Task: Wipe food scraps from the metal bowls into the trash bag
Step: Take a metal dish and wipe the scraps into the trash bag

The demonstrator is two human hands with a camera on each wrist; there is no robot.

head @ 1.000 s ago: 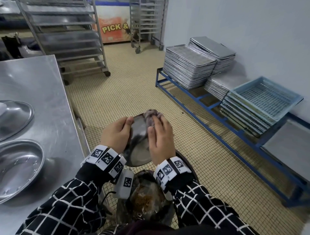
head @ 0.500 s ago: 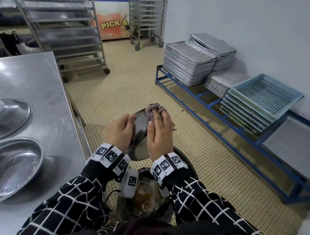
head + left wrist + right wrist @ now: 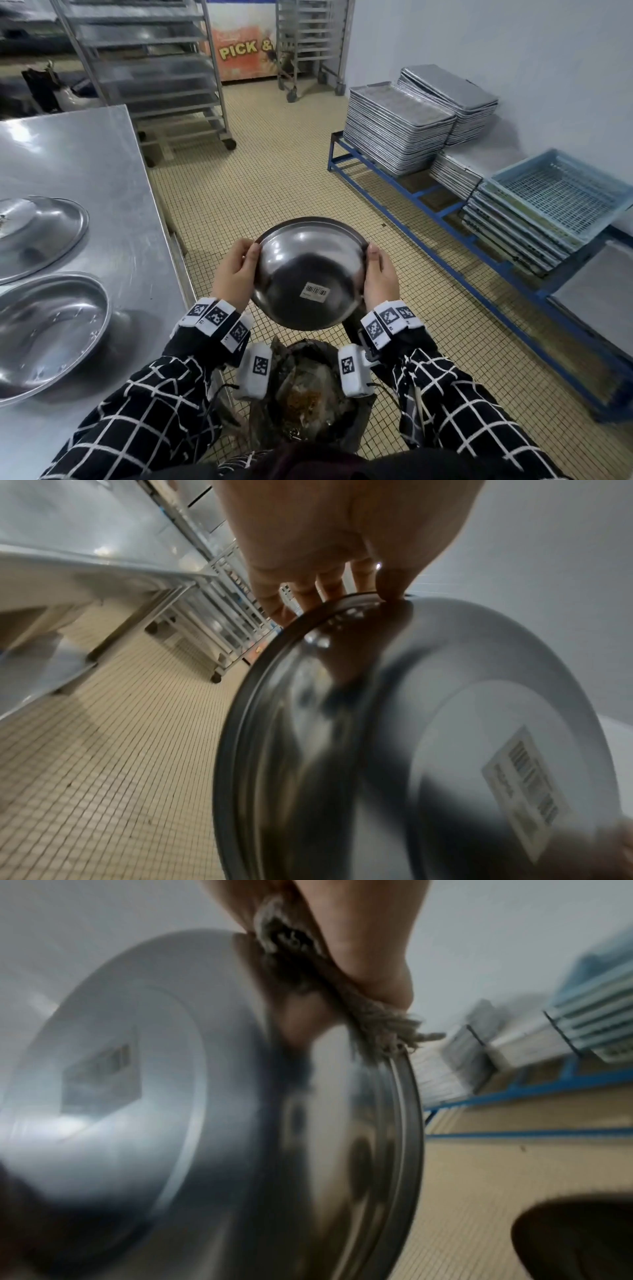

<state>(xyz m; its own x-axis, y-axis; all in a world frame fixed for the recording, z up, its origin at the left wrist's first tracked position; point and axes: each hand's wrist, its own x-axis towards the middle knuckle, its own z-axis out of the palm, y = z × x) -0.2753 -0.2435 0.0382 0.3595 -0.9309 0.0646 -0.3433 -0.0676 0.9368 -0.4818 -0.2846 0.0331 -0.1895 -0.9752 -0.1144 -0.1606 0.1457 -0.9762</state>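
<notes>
I hold a metal bowl [image 3: 310,274] upside down and tilted, its underside with a barcode sticker [image 3: 315,292] facing me, above the trash bag [image 3: 308,387]. My left hand [image 3: 236,270] grips the bowl's left rim [image 3: 274,669], thumb on the outside, fingers behind. My right hand [image 3: 378,274] grips the right rim and pinches a frayed grey cloth [image 3: 383,1023] against the bowl [image 3: 205,1096]. The bag holds brown food scraps [image 3: 305,399].
A steel table [image 3: 85,164] at my left carries two more metal bowls [image 3: 44,329] [image 3: 34,233]. Stacked baking trays [image 3: 397,126] and blue crates [image 3: 558,195] sit on a blue rack [image 3: 445,219] at the right. Wheeled tray racks [image 3: 147,68] stand behind on the tiled floor.
The bowl has turned from edge-on to underside facing me. My right hand moved from wiping inside the bowl to gripping its right rim with the cloth.
</notes>
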